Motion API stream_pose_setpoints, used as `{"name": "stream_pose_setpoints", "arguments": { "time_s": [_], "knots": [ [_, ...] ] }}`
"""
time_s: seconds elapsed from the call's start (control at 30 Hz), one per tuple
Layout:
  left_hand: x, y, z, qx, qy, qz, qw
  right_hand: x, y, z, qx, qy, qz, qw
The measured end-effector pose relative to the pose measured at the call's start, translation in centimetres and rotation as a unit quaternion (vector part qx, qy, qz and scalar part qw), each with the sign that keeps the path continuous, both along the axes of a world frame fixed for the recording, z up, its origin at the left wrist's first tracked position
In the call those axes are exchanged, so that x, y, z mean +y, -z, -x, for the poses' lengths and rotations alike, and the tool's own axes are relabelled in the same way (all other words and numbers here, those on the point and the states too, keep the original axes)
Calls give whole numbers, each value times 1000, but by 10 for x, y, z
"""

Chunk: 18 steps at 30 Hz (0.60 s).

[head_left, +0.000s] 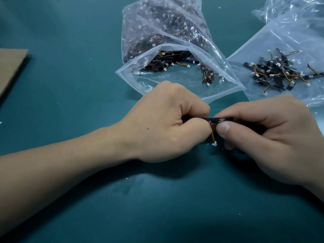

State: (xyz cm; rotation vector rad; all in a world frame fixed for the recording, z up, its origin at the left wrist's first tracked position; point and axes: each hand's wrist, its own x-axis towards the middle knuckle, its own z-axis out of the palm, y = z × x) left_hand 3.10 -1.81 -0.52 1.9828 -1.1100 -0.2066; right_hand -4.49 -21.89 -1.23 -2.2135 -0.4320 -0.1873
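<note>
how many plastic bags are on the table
3: an open full bag at top centre, a flat bag right of it under loose parts, and a crumpled bag at the top right edge, partly cut off.

Setting: electronics assembly bench, workshop-type. Evidence: matte teal-green bench mat [70, 207]; open clear plastic bag [177, 85] holding bulk stock of small black circuit strips [158, 65] with coloured wire leads and white plug connectors; more lie loose on a flat clear plastic bag [280, 37]; brown cardboard sheet [10, 67] at the left edge.
</note>
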Motion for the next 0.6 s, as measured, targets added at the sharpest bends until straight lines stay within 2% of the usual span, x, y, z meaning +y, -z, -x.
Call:
{"name": "stream_pose_setpoints", "arguments": {
  "time_s": [0.07,0.27,0.6],
  "knots": [
    [1,0,0,-8,9,-2,1000,0,0,-1,9,4,-20,1000],
    [-1,3,2,-35,-14,-36,999,1,-1,-2,18,-10,-1,1000],
    [-1,1,1,-31,-3,-35,999,1,-1,-1,8,-8,7,1000]
  ]
}}
